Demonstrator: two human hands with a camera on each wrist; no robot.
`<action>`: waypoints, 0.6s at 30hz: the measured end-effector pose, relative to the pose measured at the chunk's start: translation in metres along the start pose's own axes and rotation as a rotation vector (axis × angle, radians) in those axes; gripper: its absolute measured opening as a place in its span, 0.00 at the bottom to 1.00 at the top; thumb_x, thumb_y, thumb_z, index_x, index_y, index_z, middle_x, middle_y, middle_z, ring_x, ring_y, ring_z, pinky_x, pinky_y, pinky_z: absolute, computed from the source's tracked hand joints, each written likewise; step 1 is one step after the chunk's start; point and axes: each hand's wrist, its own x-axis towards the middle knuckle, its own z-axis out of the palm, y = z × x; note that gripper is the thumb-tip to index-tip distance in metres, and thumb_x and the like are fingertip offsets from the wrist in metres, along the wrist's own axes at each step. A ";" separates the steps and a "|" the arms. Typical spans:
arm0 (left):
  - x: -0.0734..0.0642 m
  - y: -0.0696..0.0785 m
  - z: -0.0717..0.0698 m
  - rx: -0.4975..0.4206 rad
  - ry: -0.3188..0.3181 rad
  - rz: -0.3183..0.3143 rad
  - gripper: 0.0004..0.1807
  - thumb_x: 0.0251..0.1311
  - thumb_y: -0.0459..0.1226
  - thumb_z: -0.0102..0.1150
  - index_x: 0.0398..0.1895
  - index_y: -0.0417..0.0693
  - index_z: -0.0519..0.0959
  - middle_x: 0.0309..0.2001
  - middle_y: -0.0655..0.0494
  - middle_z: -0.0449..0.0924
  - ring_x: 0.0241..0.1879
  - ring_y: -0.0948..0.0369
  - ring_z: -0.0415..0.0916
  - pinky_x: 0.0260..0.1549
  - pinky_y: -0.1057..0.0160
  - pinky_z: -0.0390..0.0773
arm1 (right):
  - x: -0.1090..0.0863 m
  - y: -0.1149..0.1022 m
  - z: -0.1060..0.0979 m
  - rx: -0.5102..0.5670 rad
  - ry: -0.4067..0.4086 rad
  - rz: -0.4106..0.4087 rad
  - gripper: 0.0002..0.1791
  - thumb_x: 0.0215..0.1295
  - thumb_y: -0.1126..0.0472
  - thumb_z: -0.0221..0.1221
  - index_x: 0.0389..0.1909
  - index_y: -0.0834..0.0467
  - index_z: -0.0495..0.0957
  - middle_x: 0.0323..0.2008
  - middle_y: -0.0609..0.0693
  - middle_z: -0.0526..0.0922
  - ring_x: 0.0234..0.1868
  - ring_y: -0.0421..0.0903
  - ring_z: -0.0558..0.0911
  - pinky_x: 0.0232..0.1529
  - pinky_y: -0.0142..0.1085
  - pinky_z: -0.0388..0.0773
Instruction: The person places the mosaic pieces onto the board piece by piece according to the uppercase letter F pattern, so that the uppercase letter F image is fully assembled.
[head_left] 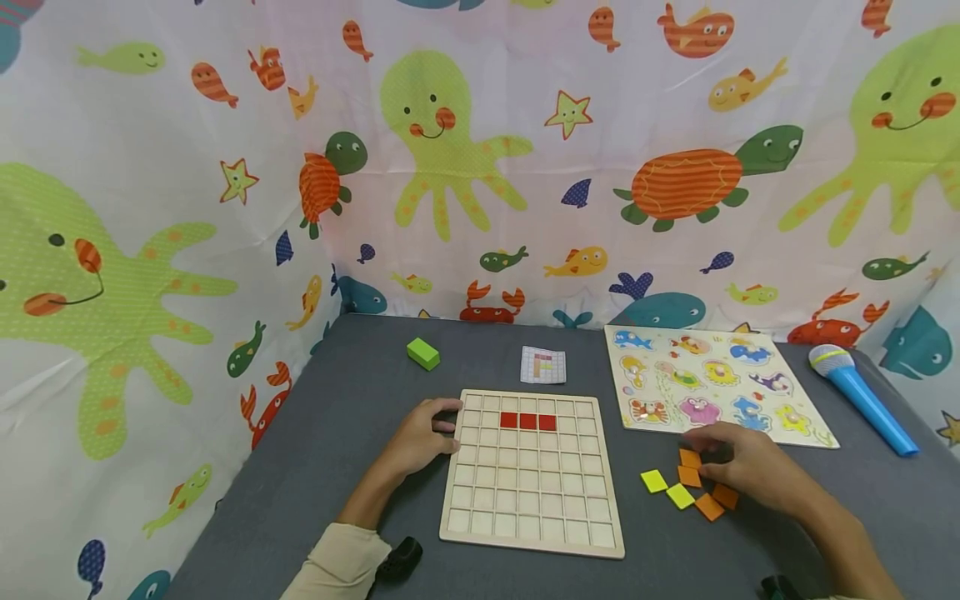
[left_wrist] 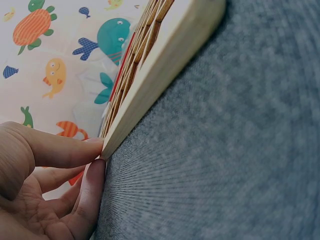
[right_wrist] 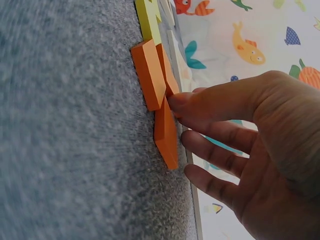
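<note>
Currently, the grid board [head_left: 528, 505] is touched at its left edge by the left hand [head_left: 417, 437]; whether pinched, cannot be told. Three red tiles [head_left: 528, 422] are seated in its upper part. Right of the board, orange tiles [head_left: 689, 476] and yellow tiles [head_left: 680, 496] are clustered, the orange reached by the right hand [head_left: 750, 465], fingers parted. Beyond the board, a pattern card [head_left: 543, 367] is laid.

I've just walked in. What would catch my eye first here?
Probably the sea-creature cloth hanging behind the grey table, with its large green octopuses. Then the pale grid board in the middle, where three red tiles sit in a row near its far edge and the left fingers touch its left edge. To its right, the right fingers are at small orange tiles, with yellow tiles beside them.
</note>
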 end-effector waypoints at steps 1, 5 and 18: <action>0.000 0.000 0.000 -0.003 -0.001 0.000 0.33 0.58 0.25 0.72 0.69 0.46 0.79 0.67 0.43 0.74 0.61 0.46 0.81 0.51 0.49 0.84 | 0.000 0.000 0.000 0.000 -0.001 0.006 0.26 0.66 0.59 0.71 0.64 0.61 0.82 0.49 0.49 0.85 0.48 0.48 0.80 0.47 0.40 0.80; 0.000 0.001 0.000 -0.010 -0.003 0.005 0.33 0.58 0.25 0.72 0.69 0.45 0.79 0.67 0.43 0.73 0.61 0.46 0.81 0.52 0.49 0.83 | 0.000 0.001 0.000 0.007 -0.009 0.019 0.27 0.66 0.58 0.71 0.64 0.62 0.81 0.49 0.50 0.85 0.47 0.48 0.80 0.46 0.38 0.80; 0.002 0.001 0.001 0.006 0.004 0.002 0.33 0.58 0.25 0.71 0.69 0.45 0.79 0.67 0.43 0.74 0.60 0.46 0.81 0.52 0.48 0.83 | -0.001 0.003 0.000 0.026 -0.029 0.013 0.23 0.68 0.57 0.69 0.60 0.63 0.84 0.42 0.50 0.79 0.41 0.48 0.76 0.35 0.32 0.75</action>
